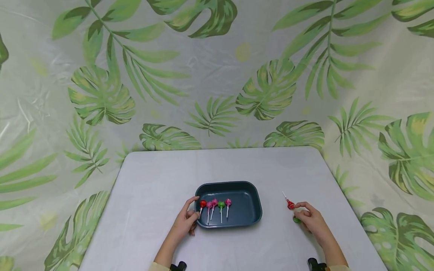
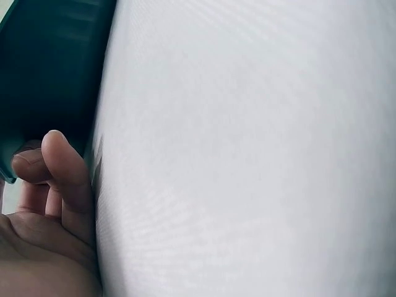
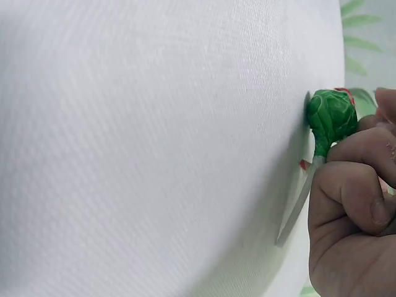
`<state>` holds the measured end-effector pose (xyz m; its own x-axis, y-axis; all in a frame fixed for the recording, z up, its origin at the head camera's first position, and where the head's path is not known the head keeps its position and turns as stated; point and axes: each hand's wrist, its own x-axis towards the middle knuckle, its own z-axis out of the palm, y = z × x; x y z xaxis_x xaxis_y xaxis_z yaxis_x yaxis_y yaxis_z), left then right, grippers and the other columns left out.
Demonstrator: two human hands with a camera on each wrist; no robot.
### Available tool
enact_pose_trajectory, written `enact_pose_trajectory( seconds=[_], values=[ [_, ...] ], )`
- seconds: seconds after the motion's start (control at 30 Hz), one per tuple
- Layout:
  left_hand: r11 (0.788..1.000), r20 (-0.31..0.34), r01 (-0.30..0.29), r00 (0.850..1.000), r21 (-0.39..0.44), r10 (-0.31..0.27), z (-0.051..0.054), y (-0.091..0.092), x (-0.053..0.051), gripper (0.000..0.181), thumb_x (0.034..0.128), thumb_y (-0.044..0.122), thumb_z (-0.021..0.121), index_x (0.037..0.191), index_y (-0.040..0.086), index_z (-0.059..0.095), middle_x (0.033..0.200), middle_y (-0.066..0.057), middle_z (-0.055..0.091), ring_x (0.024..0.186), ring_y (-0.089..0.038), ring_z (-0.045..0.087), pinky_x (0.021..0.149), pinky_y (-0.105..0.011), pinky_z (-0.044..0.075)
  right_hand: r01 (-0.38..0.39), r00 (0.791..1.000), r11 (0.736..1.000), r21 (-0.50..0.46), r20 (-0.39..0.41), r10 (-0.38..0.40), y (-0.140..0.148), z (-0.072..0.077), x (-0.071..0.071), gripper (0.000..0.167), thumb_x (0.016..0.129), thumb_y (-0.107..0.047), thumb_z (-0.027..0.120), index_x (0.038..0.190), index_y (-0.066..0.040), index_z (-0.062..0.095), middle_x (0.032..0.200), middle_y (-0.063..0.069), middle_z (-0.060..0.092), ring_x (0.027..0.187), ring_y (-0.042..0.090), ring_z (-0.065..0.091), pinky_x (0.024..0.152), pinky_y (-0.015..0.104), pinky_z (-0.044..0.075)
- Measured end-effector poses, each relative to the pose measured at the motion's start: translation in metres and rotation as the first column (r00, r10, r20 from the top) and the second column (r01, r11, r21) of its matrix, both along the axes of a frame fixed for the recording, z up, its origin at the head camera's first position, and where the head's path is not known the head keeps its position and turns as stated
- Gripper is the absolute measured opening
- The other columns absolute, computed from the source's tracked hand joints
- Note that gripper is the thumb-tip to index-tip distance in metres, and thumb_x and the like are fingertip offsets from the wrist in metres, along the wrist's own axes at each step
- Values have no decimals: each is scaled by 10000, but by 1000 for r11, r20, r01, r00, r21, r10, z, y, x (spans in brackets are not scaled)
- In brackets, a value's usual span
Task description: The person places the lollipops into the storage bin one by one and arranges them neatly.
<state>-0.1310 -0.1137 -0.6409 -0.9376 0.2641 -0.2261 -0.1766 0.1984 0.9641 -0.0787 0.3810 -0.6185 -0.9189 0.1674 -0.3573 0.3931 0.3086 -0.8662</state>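
Observation:
My left hand (image 1: 184,221) grips the left side of a dark blue-green tray (image 1: 249,223), its fingers at the rim. Inside the tray's left half, several wrapped lollipops lie in a row: red (image 1: 203,203), pink (image 1: 214,202) and green (image 1: 221,204). On the right, my right hand (image 1: 313,220) is beside two more lollipops on the white table. The index fingertip meets or nearly meets the red lollipop (image 1: 290,204), whose stick points away. A green lollipop (image 3: 332,114) sits close against the bent fingers, its stick slanting back. Whether the fingers pinch either lollipop is hidden.
The white table (image 1: 162,169) has rounded far corners. Behind and beside it hangs a pale, leaf-patterned sheet (image 1: 217,75). Table surface lies between the tray and the right hand. Each wrist carries a dark camera mount, such as the one (image 1: 178,266) on the left.

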Motion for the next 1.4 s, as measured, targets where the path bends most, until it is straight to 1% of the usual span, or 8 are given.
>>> enact_pose_trajectory(
  seconds=[0.17, 0.27, 0.53, 0.8, 0.97, 1.17, 1.3, 1.4],
  values=[
    [1000, -1, -8, 1000, -3, 8, 1, 1, 0, 602, 1042, 197, 626, 1584, 357, 420, 675, -10, 507, 478, -149, 499, 444, -289, 531, -40, 999, 995, 93, 7, 40, 3, 4, 1, 429, 978, -144, 717, 1367, -47, 562, 786, -47, 523, 575, 72, 397, 501, 251, 381],
    [1000, 10, -16, 1000, 7, 16, 1, 1, 0, 604, 1035, 179, 630, 1574, 372, 435, 676, -26, 504, 476, -162, 492, 440, -285, 521, -73, 997, 988, 138, 26, 70, 4, 5, 1, 440, 949, -134, 737, 1352, -50, 585, 844, -25, 514, 582, 72, 398, 494, 247, 381],
    [999, 15, -22, 1000, 23, 22, 2, 2, 0, 614, 1028, 163, 639, 1569, 372, 441, 685, -50, 494, 482, -183, 481, 435, -286, 508, -155, 987, 974, 167, 64, 146, 8, 6, -2, 382, 928, -79, 732, 1297, -53, 637, 912, 9, 471, 574, 80, 361, 493, 230, 358],
    [999, 15, -16, 1000, 32, 16, 2, 1, 0, 625, 1023, 141, 631, 1580, 342, 432, 678, -42, 486, 483, -173, 469, 428, -287, 499, -200, 978, 958, 204, 102, 182, 10, 10, -4, 337, 928, -95, 732, 1252, -19, 675, 928, 38, 497, 582, 109, 382, 498, 244, 365],
    [999, 24, -13, 1000, 30, 12, 5, 1, 1, 614, 1025, 145, 631, 1570, 356, 440, 680, -44, 490, 494, -172, 464, 429, -282, 494, -202, 976, 957, 208, 121, 180, 11, 8, -2, 323, 940, -165, 745, 1231, -46, 671, 889, 20, 516, 561, 107, 380, 475, 244, 353],
    [1000, 16, -15, 1000, 22, 14, 6, 2, 1, 611, 1032, 160, 630, 1579, 346, 431, 684, -39, 489, 494, -177, 469, 428, -288, 493, -156, 985, 970, 188, 100, 139, 8, 0, 0, 317, 949, -199, 763, 1206, -54, 647, 802, -6, 531, 526, 88, 382, 460, 235, 344],
    [1000, 21, -16, 1000, 22, 15, 4, 2, 1, 611, 1032, 160, 631, 1576, 354, 432, 681, -40, 488, 497, -180, 475, 431, -287, 495, -127, 991, 967, 221, 73, 114, 6, -3, -1, 336, 940, -230, 780, 1198, -55, 655, 782, -14, 552, 577, 93, 431, 496, 249, 368],
    [1000, 16, -18, 1000, 19, 18, 4, 2, 1, 610, 1035, 167, 627, 1581, 350, 425, 681, -37, 489, 499, -181, 483, 433, -290, 501, -105, 994, 964, 244, 51, 96, 5, -5, -2, 360, 948, -267, 778, 1216, -61, 656, 753, -27, 524, 628, 97, 443, 547, 256, 372]
  ],
)
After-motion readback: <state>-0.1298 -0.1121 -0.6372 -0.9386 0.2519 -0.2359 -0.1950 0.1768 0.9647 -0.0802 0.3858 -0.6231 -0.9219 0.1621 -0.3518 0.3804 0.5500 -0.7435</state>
